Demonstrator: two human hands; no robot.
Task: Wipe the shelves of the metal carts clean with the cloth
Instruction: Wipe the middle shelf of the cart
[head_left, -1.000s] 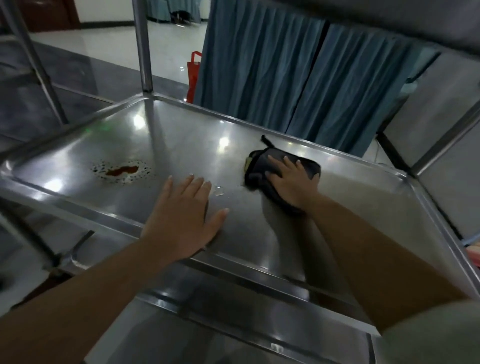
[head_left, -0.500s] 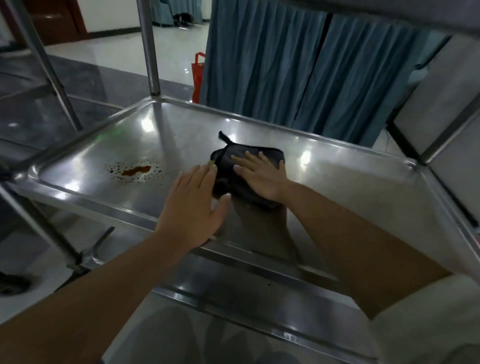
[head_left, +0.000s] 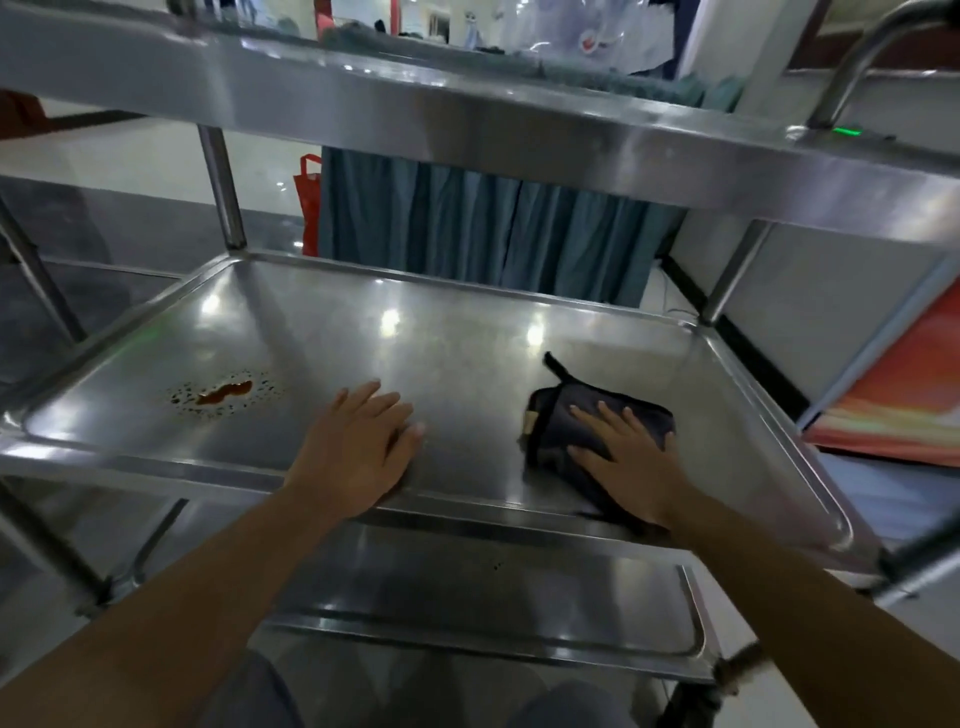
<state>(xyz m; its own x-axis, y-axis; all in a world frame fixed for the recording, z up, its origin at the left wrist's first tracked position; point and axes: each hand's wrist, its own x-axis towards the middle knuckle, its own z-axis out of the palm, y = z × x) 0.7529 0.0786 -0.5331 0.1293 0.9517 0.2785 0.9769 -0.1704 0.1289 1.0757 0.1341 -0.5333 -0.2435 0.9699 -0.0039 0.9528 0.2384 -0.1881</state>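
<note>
A steel cart's middle shelf (head_left: 467, 338) fills the view. A dark folded cloth (head_left: 566, 426) lies on its right half, and my right hand (head_left: 631, 462) presses flat on top of it with fingers spread. My left hand (head_left: 358, 447) rests flat and empty on the shelf near the front rim, left of the cloth. A brown spill (head_left: 224, 392) with small spatter around it sits on the left part of the shelf, apart from both hands.
The cart's top shelf (head_left: 467, 124) overhangs close above. A lower shelf (head_left: 493, 597) shows beneath the front rim. Upright posts (head_left: 223, 192) stand at the corners. Blue curtains (head_left: 467, 234) and a red bag (head_left: 307, 197) are behind; an orange panel (head_left: 904, 405) leans at right.
My right hand has slid the cloth from the shelf's middle back to the right. The left hand stays flat in place. The view has tilted up, showing the top shelf.
</note>
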